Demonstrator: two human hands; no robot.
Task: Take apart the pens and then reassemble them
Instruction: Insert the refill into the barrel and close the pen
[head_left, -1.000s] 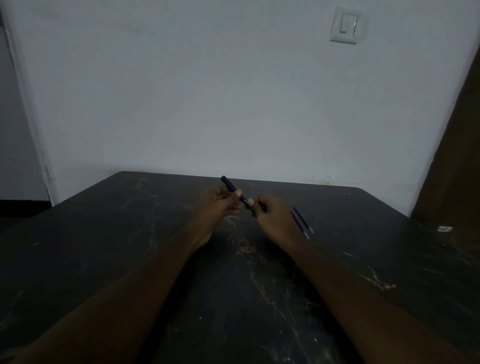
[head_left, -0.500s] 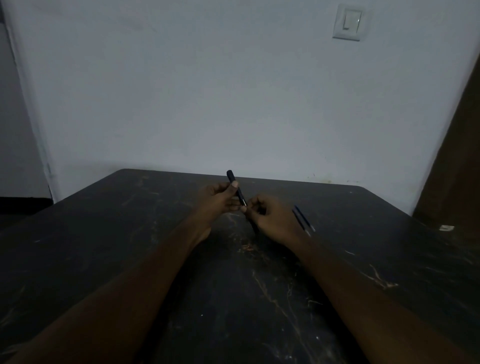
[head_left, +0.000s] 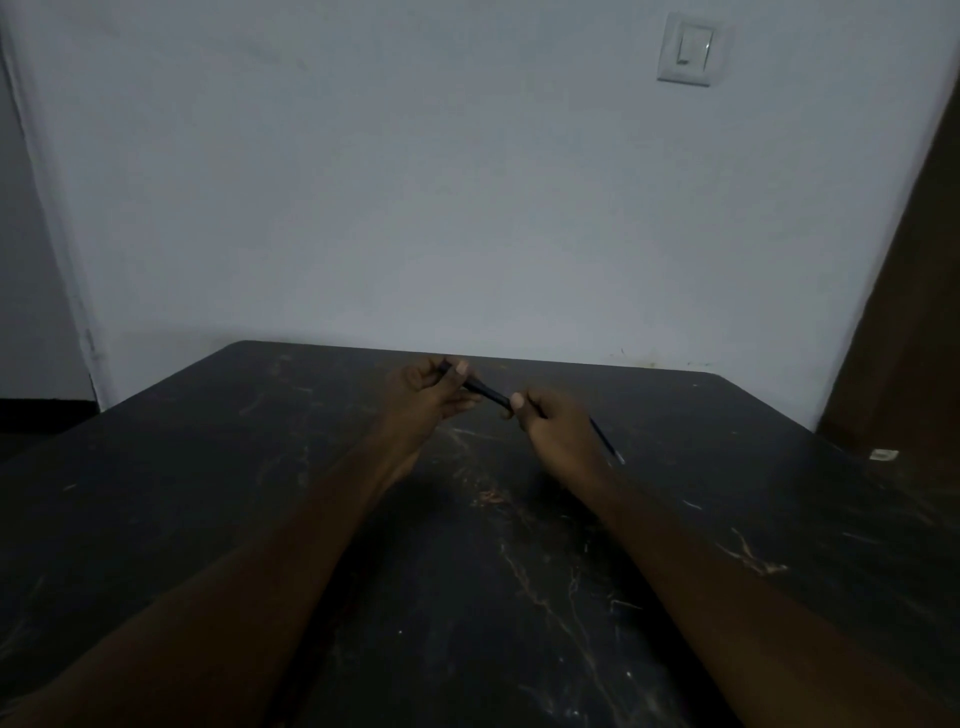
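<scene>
A dark pen (head_left: 485, 392) is held in the air above the far middle of the black table (head_left: 260, 467), slanting down from upper left to lower right. My left hand (head_left: 426, 395) pinches its upper end between thumb and fingers. My right hand (head_left: 556, 426) grips its lower end, thumb on top. A thin dark pen part (head_left: 605, 441) lies on the table just right of my right hand, partly hidden behind it. The dim light hides the pen's fine details.
The table's far edge meets a white wall. A small pale scrap (head_left: 883, 454) lies near the table's right edge. A brown door (head_left: 914, 312) stands at the right, and a light switch (head_left: 688, 49) is high on the wall.
The pen has tilted from steep to flatter. My left hand slid up to its top end, and my right hand moved right and took the lower end.
</scene>
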